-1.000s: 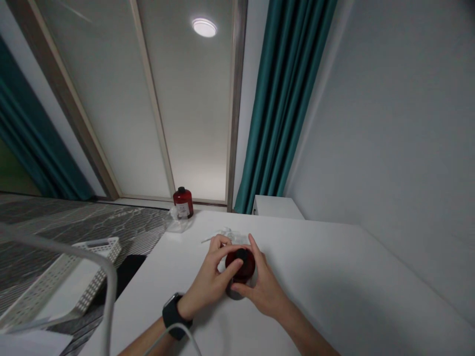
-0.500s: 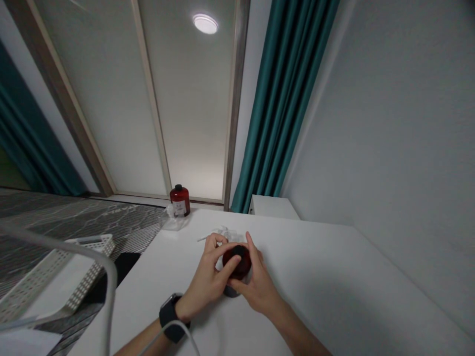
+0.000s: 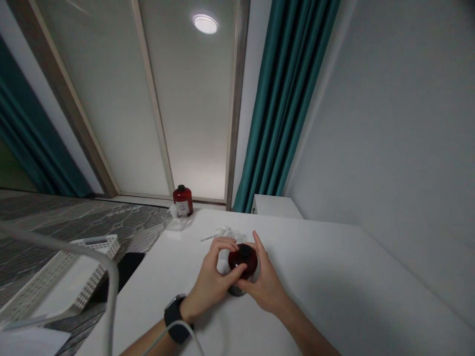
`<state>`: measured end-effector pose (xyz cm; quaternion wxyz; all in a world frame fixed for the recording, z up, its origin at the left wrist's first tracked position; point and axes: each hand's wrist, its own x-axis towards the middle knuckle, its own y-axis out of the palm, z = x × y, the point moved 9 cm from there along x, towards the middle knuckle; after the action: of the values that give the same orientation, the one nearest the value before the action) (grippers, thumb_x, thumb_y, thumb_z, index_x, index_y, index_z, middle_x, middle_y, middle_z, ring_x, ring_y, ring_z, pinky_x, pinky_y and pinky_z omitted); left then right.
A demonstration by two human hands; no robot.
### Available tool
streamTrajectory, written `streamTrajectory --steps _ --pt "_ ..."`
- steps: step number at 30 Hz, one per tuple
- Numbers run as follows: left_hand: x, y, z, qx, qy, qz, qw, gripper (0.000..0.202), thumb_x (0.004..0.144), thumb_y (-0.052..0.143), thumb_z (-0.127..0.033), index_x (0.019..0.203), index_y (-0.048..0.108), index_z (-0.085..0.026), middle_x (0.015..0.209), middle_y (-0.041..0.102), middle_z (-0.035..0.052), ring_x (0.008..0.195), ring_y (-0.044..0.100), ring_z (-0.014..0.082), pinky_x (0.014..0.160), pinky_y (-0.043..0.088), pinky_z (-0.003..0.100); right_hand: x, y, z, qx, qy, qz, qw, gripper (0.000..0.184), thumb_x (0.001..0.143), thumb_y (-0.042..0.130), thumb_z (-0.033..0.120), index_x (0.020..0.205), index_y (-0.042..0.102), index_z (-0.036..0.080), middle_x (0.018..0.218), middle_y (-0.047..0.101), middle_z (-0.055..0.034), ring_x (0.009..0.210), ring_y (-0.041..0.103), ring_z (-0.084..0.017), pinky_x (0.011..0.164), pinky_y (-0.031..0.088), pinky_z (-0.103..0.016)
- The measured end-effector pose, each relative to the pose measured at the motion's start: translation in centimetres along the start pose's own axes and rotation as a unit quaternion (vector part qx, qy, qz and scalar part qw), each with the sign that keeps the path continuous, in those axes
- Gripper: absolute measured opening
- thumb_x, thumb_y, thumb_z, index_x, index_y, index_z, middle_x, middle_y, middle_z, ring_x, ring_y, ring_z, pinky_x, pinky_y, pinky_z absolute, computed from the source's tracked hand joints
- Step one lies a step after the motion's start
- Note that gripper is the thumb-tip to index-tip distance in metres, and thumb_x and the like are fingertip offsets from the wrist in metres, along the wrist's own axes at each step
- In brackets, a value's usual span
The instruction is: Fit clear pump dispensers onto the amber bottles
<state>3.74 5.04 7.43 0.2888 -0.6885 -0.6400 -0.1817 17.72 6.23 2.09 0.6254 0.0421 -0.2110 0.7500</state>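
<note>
A dark red bottle with a black cap [image 3: 243, 264] stands between my hands above the white table [image 3: 311, 282]. My left hand [image 3: 214, 274] grips it from the left, with the thumb across its front and the fingers curled near the cap. On the other side my right hand [image 3: 267, 284] is wrapped round the bottle, its index finger pointing up and its thumb at the lower front. Something dark grey and round [image 3: 236, 290] shows under the bottle; I cannot make out what it is. Behind my hands lie crumpled clear plastic and white pieces [image 3: 224, 231].
Another red bottle [image 3: 183, 200] stands at the table's far left corner beside a clear plastic package [image 3: 176, 221]. A white perforated basket [image 3: 87, 284] is at the left. A grey curved tube [image 3: 112, 291] crosses the lower left. Behind the table is a white cabinet [image 3: 276, 206].
The view has shifted slightly, so everything sits a little further right. My left thumb has moved off the cap's edge onto the bottle's front; both hands keep hold of the bottle.
</note>
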Motion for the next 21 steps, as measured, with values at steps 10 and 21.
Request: streamTrajectory --steps 10,21 --pt "0.1 0.6 -0.4 0.023 0.008 0.063 0.998 0.038 0.088 0.070 -0.020 0.122 0.056 -0.030 0.120 0.059 0.0056 0.116 0.054 0.0238 0.103 0.043 0.041 0.1 -0.3 0.2 0.012 0.023 0.034 0.999 0.111 0.073 0.082 0.031 0.158 0.011 0.030 0.142 0.048 -0.0105 0.133 0.048 -0.029 0.117 0.029 -0.053" --pt "0.4 0.2 -0.6 0.031 0.046 0.062 0.997 0.038 0.089 0.067 -0.019 0.124 0.058 -0.029 0.120 0.059 0.0084 0.119 0.052 0.0271 0.103 0.043 0.048 0.1 -0.2 0.1 0.019 0.022 0.032 0.999 0.109 0.072 0.081 0.027 0.157 0.013 0.030 0.144 0.047 -0.0106 0.135 0.047 -0.028 0.117 0.029 -0.051"
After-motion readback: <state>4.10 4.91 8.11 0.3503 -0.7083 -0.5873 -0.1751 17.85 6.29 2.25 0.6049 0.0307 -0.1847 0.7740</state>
